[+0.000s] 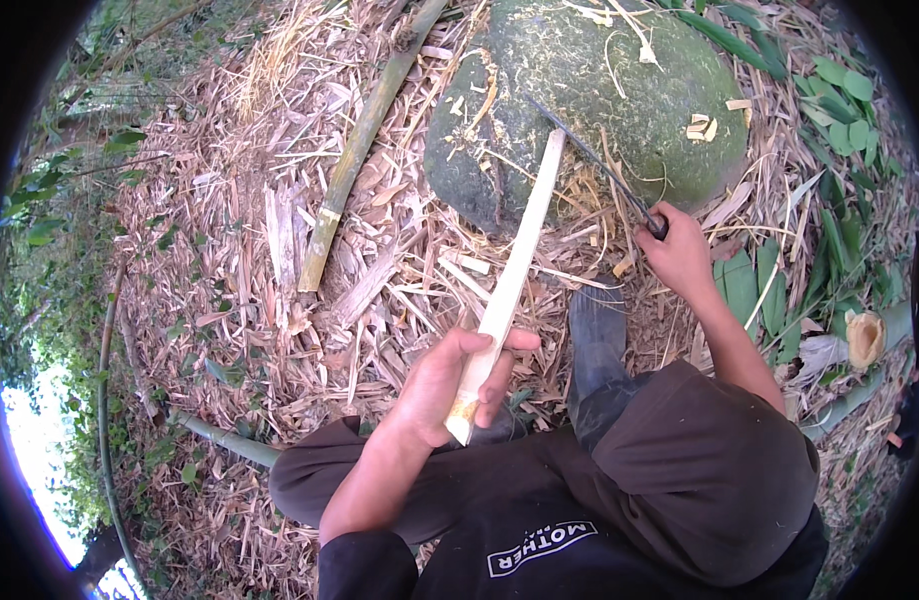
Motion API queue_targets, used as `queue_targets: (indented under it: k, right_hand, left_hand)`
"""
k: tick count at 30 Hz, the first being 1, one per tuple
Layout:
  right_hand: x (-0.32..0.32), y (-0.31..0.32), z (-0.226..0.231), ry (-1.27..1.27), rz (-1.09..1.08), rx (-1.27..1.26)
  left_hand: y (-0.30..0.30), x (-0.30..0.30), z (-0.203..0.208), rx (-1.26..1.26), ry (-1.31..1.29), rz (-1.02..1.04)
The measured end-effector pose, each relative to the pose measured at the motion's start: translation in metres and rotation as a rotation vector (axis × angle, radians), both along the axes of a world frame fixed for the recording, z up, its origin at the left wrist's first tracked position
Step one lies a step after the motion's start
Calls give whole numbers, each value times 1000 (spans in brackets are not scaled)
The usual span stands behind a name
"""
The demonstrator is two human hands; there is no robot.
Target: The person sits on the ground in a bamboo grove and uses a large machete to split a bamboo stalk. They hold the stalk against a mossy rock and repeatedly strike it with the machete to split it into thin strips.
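My left hand [449,385] is closed round the lower part of a pale, freshly split bamboo strip [524,245]. The strip slants up and to the right, and its far end lies over a big mossy rock [599,100]. In my right hand [679,250] is the dark handle of a long, thin-bladed knife [609,172]. Its blade points up and to the left over the rock, crossing close by the strip's far end; whether the two touch I cannot tell.
A greenish bamboo pole [364,140] lies on the shaving-covered ground left of the rock. Green leaves [844,110] spread along the right side. A cut bamboo stem [864,338] lies at the lower right. My dark boot [596,330] stands just before the rock.
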State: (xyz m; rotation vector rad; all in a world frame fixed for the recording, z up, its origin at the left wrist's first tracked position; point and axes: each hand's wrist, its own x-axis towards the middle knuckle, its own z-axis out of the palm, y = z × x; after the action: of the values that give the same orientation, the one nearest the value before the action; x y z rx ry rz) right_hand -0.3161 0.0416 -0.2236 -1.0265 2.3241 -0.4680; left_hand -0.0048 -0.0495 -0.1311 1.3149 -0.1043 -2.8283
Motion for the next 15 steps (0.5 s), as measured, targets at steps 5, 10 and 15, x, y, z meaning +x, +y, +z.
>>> queue_targets:
  k: [5, 10, 15]
  right_hand:
    - [-3, -4, 1, -37, 33, 102]
    - [2, -5, 0, -81, 32, 145]
    - [17, -3, 20, -32, 33, 89]
  left_hand:
    - [-1, 0, 0, 3, 114, 70]
    - [5, -4, -10, -141, 21, -99]
    - [9, -25, -26, -351, -62, -193]
